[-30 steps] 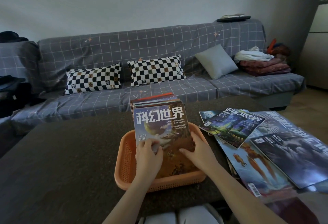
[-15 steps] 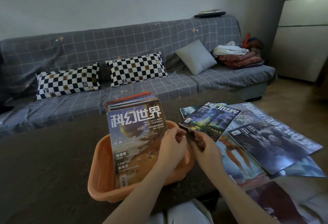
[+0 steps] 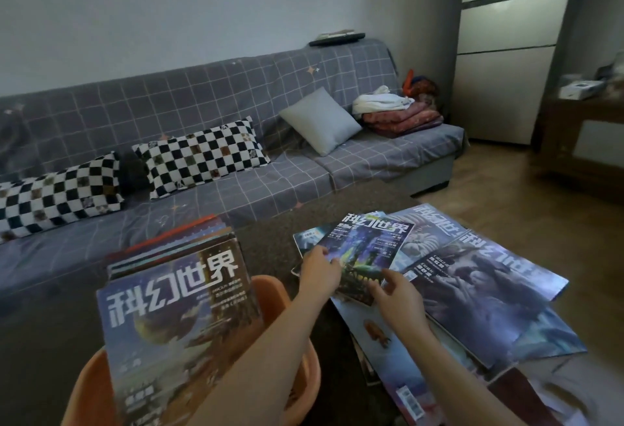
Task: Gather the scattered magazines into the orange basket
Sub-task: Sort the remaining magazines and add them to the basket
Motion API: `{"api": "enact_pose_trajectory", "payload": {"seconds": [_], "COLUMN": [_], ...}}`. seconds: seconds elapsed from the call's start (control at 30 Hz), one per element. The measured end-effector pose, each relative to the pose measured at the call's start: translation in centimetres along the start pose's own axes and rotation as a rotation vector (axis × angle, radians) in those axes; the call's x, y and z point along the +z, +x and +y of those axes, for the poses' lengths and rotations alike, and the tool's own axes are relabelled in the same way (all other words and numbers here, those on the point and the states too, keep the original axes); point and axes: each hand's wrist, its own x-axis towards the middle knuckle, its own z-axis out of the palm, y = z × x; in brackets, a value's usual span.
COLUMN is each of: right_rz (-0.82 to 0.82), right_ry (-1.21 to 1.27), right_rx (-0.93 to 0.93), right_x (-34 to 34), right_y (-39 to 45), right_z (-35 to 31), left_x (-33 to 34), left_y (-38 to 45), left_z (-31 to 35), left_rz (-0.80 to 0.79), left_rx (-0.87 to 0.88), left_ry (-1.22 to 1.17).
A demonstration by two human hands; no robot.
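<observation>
Both hands on the top magazine of the loose pile, basket already stacked at the left.

The orange basket [image 3: 270, 294] sits at the left of the dark bench [image 3: 50, 341], holding a stack of magazines [image 3: 175, 317] that stands tilted. To its right, the left hand [image 3: 319, 272] rests on the left edge of the purple-covered magazine [image 3: 368, 256], fingers curled at that edge. The right hand [image 3: 400, 300], fingers loosely bent, touches its near corner; a firm grip cannot be told. More scattered magazines [image 3: 489, 290] fan out beneath and to the right.
</observation>
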Motion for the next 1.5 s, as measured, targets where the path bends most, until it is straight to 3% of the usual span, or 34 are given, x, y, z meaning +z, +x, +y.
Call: {"api": "enact_pose_trajectory", "payload": {"seconds": [0.23,0.43,0.53,0.73,0.83,1.13,1.4,1.5], "right_rz": [0.029,0.052,0.034,0.037,-0.034,-0.131,-0.322,-0.359], "right_ry": [-0.016,-0.037,-0.058,0.184,0.341,0.500,0.099,-0.046], "right_rx": [0.027,0.060,0.088,0.216,0.293,0.090,-0.136,-0.191], "right_x": [1.3,1.5,0.8,-0.4,-1.1,-0.4,5.3,6.9], "right_y": [1.8,1.5,1.2,-0.7,-1.8,-6.5,-10.9,-11.8], "right_z": [0.8,0.6,1.0,0.8,0.1,-5.9,-9.5,-9.5], "left_x": [1.1,0.0,-1.1,-3.8,-6.1,-13.0,-16.4,-16.4], "left_y": [6.1,7.1,6.7,2.0,-1.5,-11.9,-19.7,-20.5], "left_z": [-1.1,-2.1,-2.5,-0.6,-0.7,-5.6,-13.2,-15.7], "left_rz": [-0.242,-0.178,-0.166,0.046,0.174,0.370,0.611,0.574], "left_rx": [-0.248,-0.334,-0.289,0.178,0.286,0.118,-0.027,-0.099], "left_ry": [0.300,0.455,0.332,0.029,-0.093,-0.375,-0.443,-0.357]}}
